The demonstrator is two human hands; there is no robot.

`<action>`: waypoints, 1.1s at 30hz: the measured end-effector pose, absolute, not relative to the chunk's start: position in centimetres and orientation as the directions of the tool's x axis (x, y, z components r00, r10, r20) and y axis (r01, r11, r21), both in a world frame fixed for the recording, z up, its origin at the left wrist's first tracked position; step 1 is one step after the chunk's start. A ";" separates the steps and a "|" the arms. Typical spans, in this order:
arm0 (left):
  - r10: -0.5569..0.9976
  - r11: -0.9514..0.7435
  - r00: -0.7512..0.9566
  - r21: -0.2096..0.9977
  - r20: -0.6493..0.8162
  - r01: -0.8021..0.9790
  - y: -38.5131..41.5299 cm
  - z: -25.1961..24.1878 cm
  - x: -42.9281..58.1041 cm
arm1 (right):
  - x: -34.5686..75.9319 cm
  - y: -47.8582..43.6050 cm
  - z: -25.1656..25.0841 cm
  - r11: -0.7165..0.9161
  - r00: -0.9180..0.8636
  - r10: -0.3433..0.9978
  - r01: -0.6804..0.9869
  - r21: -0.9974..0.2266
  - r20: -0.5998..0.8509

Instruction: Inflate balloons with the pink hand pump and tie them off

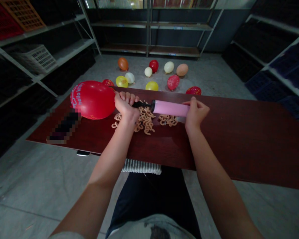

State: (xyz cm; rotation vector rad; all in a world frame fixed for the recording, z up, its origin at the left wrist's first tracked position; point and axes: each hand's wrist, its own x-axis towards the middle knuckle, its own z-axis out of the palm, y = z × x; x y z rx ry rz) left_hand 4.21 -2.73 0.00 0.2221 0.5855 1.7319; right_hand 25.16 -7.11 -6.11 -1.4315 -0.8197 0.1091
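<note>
My left hand (126, 108) is closed around the black nozzle (139, 104) of a pink hand air pump (169, 108), with a big red "hello kitty" balloon (92, 99) swelling out to the left of my fist. The balloon's neck is hidden inside my grip. My right hand (195, 113) holds the pump's far end, its fingers wrapped over the pink barrel. Below the pump, a heap of curled peach-coloured uninflated balloons (144, 121) lies near both hands on the dark red wooden table (226, 132).
Several inflated balloons (173, 82) in red, yellow, white and orange lie on the concrete floor (209, 79) beyond the table. Metal shelves (149, 33) stand behind and on both sides, with a white plastic crate (33, 58) at left. A pixelated object (63, 127) lies on the table's left.
</note>
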 end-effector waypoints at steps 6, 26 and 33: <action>0.943 -0.211 -0.313 0.524 -0.114 -0.825 -2.2 0.5 2.4 | 28.0 -6.9 -6.3 0.193 0.825 0.401 0.348 -0.917 0.398; 0.905 -0.299 -0.418 0.579 -0.082 -0.759 -2.2 0.7 2.1 | 28.4 -6.7 -6.8 0.246 0.820 0.573 -0.170 -0.954 0.002; 0.919 -0.269 -0.387 0.597 -0.075 -0.756 -2.5 0.0 3.1 | 26.7 -7.2 -6.7 0.220 0.735 0.667 -0.040 -0.975 0.120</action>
